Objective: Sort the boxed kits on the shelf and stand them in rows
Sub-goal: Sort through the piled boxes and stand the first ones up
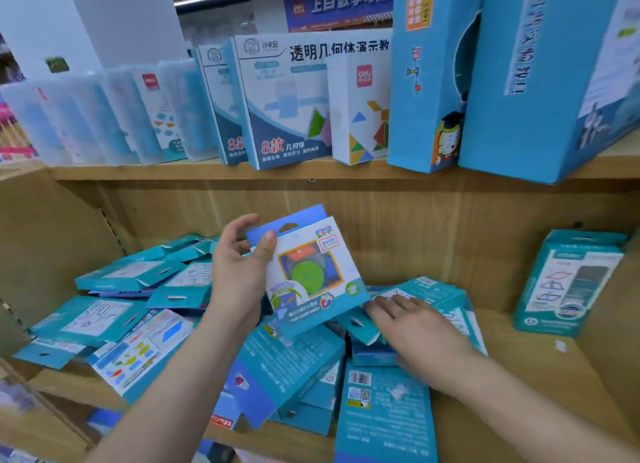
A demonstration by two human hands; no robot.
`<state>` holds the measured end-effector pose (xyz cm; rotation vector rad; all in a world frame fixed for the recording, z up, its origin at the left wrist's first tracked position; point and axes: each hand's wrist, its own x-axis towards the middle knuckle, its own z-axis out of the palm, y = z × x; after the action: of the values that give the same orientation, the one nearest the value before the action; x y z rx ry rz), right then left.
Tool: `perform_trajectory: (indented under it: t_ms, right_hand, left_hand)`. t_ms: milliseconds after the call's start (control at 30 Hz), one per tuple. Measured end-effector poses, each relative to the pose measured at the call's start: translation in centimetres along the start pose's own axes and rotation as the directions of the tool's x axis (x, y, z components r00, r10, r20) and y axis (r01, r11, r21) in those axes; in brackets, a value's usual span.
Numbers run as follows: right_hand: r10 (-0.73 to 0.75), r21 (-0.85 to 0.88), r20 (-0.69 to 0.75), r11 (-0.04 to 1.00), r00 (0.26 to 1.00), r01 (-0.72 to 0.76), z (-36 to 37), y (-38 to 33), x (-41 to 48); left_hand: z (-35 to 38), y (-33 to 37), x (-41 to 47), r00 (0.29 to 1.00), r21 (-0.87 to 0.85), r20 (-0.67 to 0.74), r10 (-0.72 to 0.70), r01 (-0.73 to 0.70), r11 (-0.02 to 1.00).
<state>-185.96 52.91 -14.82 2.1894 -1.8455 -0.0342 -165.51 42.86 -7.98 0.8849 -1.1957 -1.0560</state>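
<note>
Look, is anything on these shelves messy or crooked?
On the lower shelf the teal kit boxes lie flat in a jumbled, overlapping heap; only one teal box stands upright, at the right. Up top, two tall blue boxes overhang the edge.

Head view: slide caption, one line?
Left hand holds a boxed kit above the jumbled pile; right hand rests on another kit.

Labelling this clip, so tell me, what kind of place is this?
Probably a stationery or school-supply shop: a wooden display shelf, many identical boxed kits with hang tabs, and a promotional banner behind.
</note>
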Motion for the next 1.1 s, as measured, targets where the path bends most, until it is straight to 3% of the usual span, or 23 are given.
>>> perform_trajectory:
  t_ms: [200,367,467,533,600,733,933,1033,1100]
  right_hand:
    - [0.045,0.182,-0.070,0.983,0.997,-0.031,-0.5,-0.9,-4.0]
    - [0.082,0.270,-0.062,0.961,0.995,-0.063,-0.5,-2.8,-7.2]
    - [0.124,0.289,-0.029,0.951,0.992,-0.110,-0.7,-2.7,-8.4]
    - [0.187,0.276,0.008,0.944,0.982,-0.182,-1.1,-2.1,-8.8]
    - [0.242,0.255,0.041,0.936,0.969,-0.244,-2.2,-1.5,-8.8]
    - [0.197,0.297,0.104,0.929,0.975,-0.219,-2.7,-0.2,-9.1]
    - [0.182,0.306,0.120,0.928,0.976,-0.211,-1.8,1.9,-10.1]
    - [0.156,0.342,0.143,0.919,0.977,-0.197,-1.9,3.1,-10.2]
    - [0.135,0.418,0.196,0.885,0.971,-0.207,-2.4,4.0,-9.9]
  left_hand:
    - [1.5,-2.0,2.6,0.997,-0.107,0.029,-0.072,0.075,0.991]
    - [4.0,-2.9,1.9,0.991,-0.081,0.127,-0.031,0.041,0.996]
    - [6.0,-3.2,1.3,0.975,0.090,0.191,0.112,-0.132,0.987]
    - [7.5,-2.7,0.5,0.926,0.252,0.265,0.270,-0.336,0.907]
    - [9.1,-2.3,-0.4,0.874,0.277,0.348,0.339,-0.441,0.853]
    - [11.8,-3.3,-1.2,0.822,0.266,0.461,0.334,-0.487,0.832]
    - [13.9,-4.5,-2.8,0.723,0.190,0.530,0.444,-0.612,0.768]
    - [14.4,-4.5,-2.6,0.660,0.180,0.622,0.421,-0.645,0.743]
    - [14.2,-4.3,-2.3,0.667,0.232,0.673,0.320,-0.600,0.765]
